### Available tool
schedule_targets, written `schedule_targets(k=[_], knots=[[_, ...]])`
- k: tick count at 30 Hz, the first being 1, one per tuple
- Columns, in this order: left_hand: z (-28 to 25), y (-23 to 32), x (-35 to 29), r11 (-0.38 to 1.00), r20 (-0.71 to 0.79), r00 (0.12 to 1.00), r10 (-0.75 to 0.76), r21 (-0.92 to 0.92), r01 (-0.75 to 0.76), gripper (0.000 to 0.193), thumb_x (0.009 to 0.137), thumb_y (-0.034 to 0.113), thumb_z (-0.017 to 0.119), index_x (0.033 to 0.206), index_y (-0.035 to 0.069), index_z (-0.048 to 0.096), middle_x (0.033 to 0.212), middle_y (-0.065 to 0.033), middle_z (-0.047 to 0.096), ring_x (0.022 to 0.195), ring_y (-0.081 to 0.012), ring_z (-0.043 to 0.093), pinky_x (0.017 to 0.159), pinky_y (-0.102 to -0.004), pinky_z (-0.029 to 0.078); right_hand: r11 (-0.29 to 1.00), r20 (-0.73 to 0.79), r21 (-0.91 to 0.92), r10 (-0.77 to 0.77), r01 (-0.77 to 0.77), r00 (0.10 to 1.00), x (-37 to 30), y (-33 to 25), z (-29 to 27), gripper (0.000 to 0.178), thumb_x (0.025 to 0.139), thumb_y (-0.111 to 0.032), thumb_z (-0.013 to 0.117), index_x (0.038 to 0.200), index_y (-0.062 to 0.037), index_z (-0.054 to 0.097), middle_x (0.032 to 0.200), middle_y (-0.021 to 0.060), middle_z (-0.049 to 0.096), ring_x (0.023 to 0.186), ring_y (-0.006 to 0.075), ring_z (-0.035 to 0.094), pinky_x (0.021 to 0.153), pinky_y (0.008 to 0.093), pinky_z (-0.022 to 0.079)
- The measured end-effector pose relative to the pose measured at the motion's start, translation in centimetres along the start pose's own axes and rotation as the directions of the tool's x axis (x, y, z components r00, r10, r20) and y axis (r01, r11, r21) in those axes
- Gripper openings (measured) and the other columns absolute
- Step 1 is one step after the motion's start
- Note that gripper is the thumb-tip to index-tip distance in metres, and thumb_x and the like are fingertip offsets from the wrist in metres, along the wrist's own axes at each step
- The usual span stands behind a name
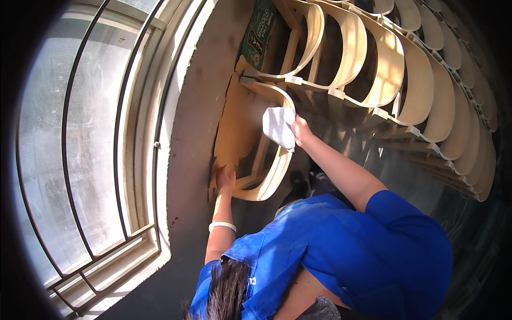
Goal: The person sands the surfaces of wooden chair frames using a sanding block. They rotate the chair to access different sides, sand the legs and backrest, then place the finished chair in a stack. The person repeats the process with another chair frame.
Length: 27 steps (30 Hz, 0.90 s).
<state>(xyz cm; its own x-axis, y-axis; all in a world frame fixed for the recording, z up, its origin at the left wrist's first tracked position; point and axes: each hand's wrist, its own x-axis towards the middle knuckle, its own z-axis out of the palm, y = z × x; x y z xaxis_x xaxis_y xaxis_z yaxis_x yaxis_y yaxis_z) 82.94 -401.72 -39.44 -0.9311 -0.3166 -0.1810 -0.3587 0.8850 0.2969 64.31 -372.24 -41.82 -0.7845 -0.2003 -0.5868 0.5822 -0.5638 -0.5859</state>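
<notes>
A pale, curved wooden frame, like a chair's bent back (277, 173), stands in front of me by the wall. My right hand (302, 131) grips a folded white cloth (278, 127) and presses it against the upper curve of this frame. At the near end of the same frame, my left hand (225, 180) is closed around the wood, with its fingertips partly hidden. Brown sheet material (234, 125), perhaps cardboard, lies behind the frame along the wall.
Rows of similar curved wooden frames (386, 66) are stacked at the far right. A green printed carton (258, 34) sits at the back beside the wall (194, 117). To the left is a window with dark metal bars (68, 101). My shoes (300, 186) show below the frame.
</notes>
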Motion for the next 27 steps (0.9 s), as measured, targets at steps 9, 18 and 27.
schedule_targets(k=[9,18,27], knots=[[0.9,-1.9,1.3,0.994,0.051,0.993,0.106,0.011,-0.107,0.045,0.077,0.019,0.068,0.116,0.001,0.054,0.118,-0.0206,0.054,0.113,-0.0355,0.049,0.097,-0.0424,0.039,0.958,0.183,0.280,-0.124,0.069,0.975,-8.5,-6.8,-3.2,0.034,0.090,-0.017,0.059,0.118,-0.0007,0.051,0.114,0.0089,0.059,0.109,0.0215,0.055,0.098,0.0359,0.039],[2.1,-0.6,3.1,0.956,0.081,0.956,0.281,0.061,-0.286,0.035,0.076,0.011,0.066,0.108,-0.003,0.059,0.110,-0.0218,0.058,0.099,-0.0337,0.058,0.087,-0.0408,0.046,0.942,-0.448,-0.026,-0.310,0.334,0.839,-32.9,-9.5,-25.8,0.033,0.088,-0.018,0.062,0.115,-0.0008,0.056,0.111,0.0099,0.061,0.102,0.0213,0.059,0.089,0.0373,0.047],[2.0,12.0,6.0,0.961,-0.112,0.968,0.227,0.187,-0.204,0.033,0.079,0.012,0.063,0.108,-0.004,0.059,0.108,-0.0221,0.060,0.095,-0.0331,0.060,0.082,-0.0398,0.048,0.825,-0.850,0.210,-0.111,0.524,0.515,-59.1,11.2,-43.7,0.033,0.082,-0.003,0.062,0.113,0.0008,0.055,0.109,0.0144,0.062,0.101,0.0297,0.061,0.089,0.0441,0.049]])
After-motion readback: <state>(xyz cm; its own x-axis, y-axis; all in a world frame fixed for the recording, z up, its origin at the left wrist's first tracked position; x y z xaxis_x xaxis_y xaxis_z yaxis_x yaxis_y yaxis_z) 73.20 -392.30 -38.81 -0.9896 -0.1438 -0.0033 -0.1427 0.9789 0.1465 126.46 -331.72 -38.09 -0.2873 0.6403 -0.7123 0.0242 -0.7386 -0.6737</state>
